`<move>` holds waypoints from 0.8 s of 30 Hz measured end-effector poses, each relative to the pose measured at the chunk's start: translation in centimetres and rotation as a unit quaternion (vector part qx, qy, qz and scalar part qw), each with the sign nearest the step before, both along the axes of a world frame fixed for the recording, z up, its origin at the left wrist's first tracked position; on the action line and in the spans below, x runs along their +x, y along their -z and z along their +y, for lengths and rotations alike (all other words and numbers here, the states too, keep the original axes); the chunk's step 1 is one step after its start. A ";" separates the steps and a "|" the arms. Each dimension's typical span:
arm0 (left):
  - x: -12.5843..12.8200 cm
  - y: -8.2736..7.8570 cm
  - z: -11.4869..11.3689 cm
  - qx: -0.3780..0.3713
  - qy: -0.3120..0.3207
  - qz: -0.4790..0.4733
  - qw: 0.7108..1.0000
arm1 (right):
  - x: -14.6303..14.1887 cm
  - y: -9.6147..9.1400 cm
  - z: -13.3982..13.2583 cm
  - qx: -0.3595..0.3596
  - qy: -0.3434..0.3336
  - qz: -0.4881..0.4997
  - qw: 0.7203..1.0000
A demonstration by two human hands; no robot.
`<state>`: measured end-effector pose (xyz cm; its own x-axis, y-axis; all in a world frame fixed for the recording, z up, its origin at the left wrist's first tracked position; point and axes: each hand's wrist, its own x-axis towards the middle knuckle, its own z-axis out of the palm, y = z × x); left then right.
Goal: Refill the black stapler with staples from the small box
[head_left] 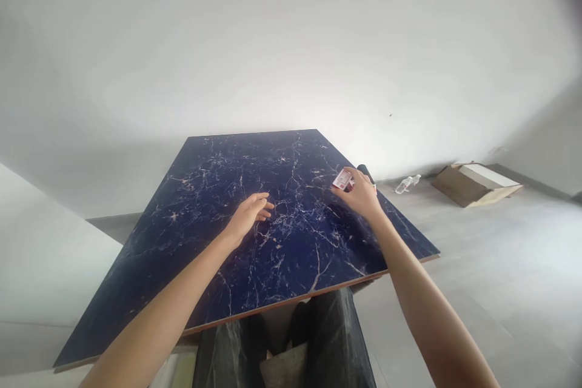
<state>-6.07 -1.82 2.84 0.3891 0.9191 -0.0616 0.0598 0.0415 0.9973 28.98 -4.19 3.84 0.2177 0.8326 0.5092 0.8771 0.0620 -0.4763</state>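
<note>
My right hand is closed, thumb and fingers pinching a small flat red-and-white card or packet by its edge over the right side of the table. Its exact kind is too small to tell. A dark object shows just behind that hand, mostly hidden by it. Over the middle of the dark blue marbled table, my left hand holds nothing, its fingers loosely bent and apart.
A white wall rises behind the table. On the floor to the right lie a clear plastic bottle and an open cardboard box. My legs are under the table's near edge.
</note>
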 end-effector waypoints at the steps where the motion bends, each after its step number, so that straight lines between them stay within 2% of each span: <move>1: 0.1 -0.1 -0.1 0.004 0.004 0.004 1.000 | 1.4 -0.2 -0.2 -0.007 -0.002 -0.007 1.000; 5: 0.6 -0.3 -0.6 0.017 0.021 0.021 0.999 | 4.9 -1.1 -1.2 -0.008 -0.025 -0.022 0.999; 13: 0.5 0.0 -0.4 0.016 0.021 0.047 0.999 | 7.1 -2.6 -1.5 -0.028 -0.061 -0.057 0.996; 19: 0.3 -0.4 -0.5 0.018 0.023 0.062 0.998 | 8.7 -2.3 -0.5 -0.117 -0.061 -0.076 0.988; 24: 0.3 -0.4 -0.5 0.022 0.032 0.061 0.997 | 9.6 -2.0 0.0 -0.209 -0.059 -0.109 0.970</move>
<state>-5.80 -2.34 3.27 0.4383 0.8959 -0.0726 0.1828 -0.0097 0.9831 38.62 -4.21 5.88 0.0334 0.9889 0.1448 0.9580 0.0096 -0.2865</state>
